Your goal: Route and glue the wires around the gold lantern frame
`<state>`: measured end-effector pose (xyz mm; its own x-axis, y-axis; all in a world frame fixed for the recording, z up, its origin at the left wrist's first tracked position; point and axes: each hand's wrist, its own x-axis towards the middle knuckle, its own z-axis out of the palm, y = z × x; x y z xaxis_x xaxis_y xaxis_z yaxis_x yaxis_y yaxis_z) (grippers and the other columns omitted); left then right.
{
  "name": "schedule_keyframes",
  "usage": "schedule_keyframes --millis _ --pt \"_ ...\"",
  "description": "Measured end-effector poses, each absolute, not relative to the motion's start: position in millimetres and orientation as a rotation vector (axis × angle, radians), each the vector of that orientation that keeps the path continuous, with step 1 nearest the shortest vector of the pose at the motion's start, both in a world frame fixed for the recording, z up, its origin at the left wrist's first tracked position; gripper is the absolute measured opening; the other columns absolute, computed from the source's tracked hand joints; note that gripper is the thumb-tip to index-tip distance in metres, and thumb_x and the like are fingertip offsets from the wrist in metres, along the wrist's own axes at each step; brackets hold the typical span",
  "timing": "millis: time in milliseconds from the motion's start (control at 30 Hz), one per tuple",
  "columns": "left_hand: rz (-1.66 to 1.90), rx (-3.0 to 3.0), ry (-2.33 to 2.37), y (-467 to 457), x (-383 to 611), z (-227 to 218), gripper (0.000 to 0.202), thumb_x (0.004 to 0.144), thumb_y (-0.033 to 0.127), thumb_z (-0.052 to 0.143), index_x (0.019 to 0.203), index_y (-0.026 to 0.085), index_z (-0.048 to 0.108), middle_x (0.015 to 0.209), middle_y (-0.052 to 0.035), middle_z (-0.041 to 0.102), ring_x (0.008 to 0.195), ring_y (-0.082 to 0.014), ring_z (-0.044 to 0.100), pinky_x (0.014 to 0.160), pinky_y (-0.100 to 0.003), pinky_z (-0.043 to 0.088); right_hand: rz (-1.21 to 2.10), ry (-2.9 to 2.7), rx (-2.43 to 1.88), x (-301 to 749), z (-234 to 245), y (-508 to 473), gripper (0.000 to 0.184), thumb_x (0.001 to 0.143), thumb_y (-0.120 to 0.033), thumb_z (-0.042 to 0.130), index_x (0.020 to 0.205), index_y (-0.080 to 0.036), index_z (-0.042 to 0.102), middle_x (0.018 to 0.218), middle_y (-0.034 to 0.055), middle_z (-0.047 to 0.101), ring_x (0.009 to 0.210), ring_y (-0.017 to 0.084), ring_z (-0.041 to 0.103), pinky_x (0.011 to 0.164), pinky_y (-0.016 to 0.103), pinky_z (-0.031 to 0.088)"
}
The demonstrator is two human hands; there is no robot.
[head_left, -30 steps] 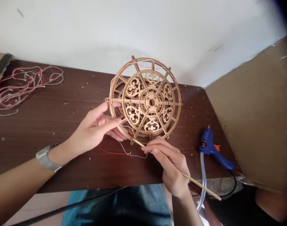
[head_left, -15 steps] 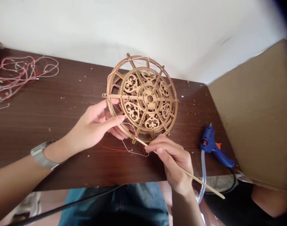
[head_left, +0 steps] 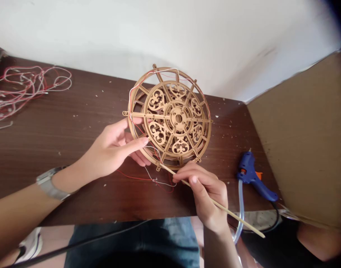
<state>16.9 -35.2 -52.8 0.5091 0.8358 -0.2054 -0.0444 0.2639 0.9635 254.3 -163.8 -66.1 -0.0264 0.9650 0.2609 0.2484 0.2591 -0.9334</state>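
My left hand [head_left: 111, 147] grips the left rim of a round laser-cut wooden frame [head_left: 178, 119], with ornate scrollwork and spokes around a central hub. Thin red and white wires [head_left: 159, 181] run along its rim and hang below it. My right hand [head_left: 206, 195] holds a thin wooden skewer [head_left: 231, 214] between fingers and thumb. Its tip rests at the frame's lower left edge, among the wires. A metal wristband [head_left: 49, 183] circles my left wrist.
A tangle of red and white wires [head_left: 27, 89] lies at the far left of the dark wooden table [head_left: 75, 156]. A blue hot glue gun [head_left: 251, 176] with a transparent tube [head_left: 240, 208] lies to the right. A cardboard sheet [head_left: 299, 130] stands beyond it.
The view has shifted slightly, moving the table and wire tangle up and left. The frame sits a little higher, while both hands keep their hold.
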Motion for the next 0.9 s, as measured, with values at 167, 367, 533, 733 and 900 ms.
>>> schedule_keyframes --millis 167,367,533,733,900 --pt "0.708 1.161 0.839 -34.4 16.2 -53.0 0.067 0.097 0.034 0.08 0.153 0.015 0.047 0.08 -0.0057 0.083 0.065 -0.0299 0.082 0.062 -0.037 0.074 0.861 -1.495 -1.208 255.0 -67.3 -164.5 0.029 0.115 -0.021 0.053 0.12 -0.022 0.082 0.094 0.0036 0.075 0.09 0.012 0.069 0.085 0.028 0.053" --pt "0.706 1.167 0.838 -33.7 15.6 -54.0 0.065 0.098 0.034 0.079 0.152 0.014 0.048 0.081 -0.0068 0.083 0.068 -0.0306 0.083 0.062 -0.037 0.074 0.827 -1.53 -1.2 254.2 -66.0 -162.9 0.016 0.106 -0.013 0.066 0.112 -0.02 0.08 0.095 0.0029 0.074 0.09 0.012 0.071 0.084 0.027 0.056" --pt "0.701 1.174 0.838 -34.2 15.6 -52.5 0.066 0.098 0.034 0.079 0.153 0.014 0.048 0.082 -0.008 0.083 0.068 -0.0307 0.083 0.062 -0.037 0.074 0.816 -1.527 -1.197 254.5 -65.9 -163.4 0.02 0.103 -0.009 0.069 0.117 -0.02 0.079 0.096 0.0028 0.074 0.091 0.011 0.07 0.084 0.027 0.057" --pt "0.709 1.175 0.846 -33.9 15.0 -52.0 0.065 0.097 0.034 0.08 0.152 0.016 0.05 0.079 -0.0061 0.083 0.066 -0.0304 0.083 0.061 -0.037 0.074 0.795 -1.528 -1.186 255.0 -64.7 -163.1 0.016 0.102 -0.008 0.068 0.108 -0.017 0.079 0.092 0.0035 0.071 0.086 0.01 0.068 0.079 0.025 0.054" --pt "0.714 1.173 0.857 -34.9 15.9 -52.0 0.064 0.096 0.034 0.081 0.15 0.016 0.053 0.079 -0.006 0.083 0.065 -0.0301 0.082 0.061 -0.037 0.074 0.734 -1.54 -1.187 253.8 -63.2 -164.2 0.016 0.101 -0.007 0.069 0.108 -0.017 0.078 0.093 0.0034 0.071 0.088 0.01 0.068 0.08 0.025 0.056"
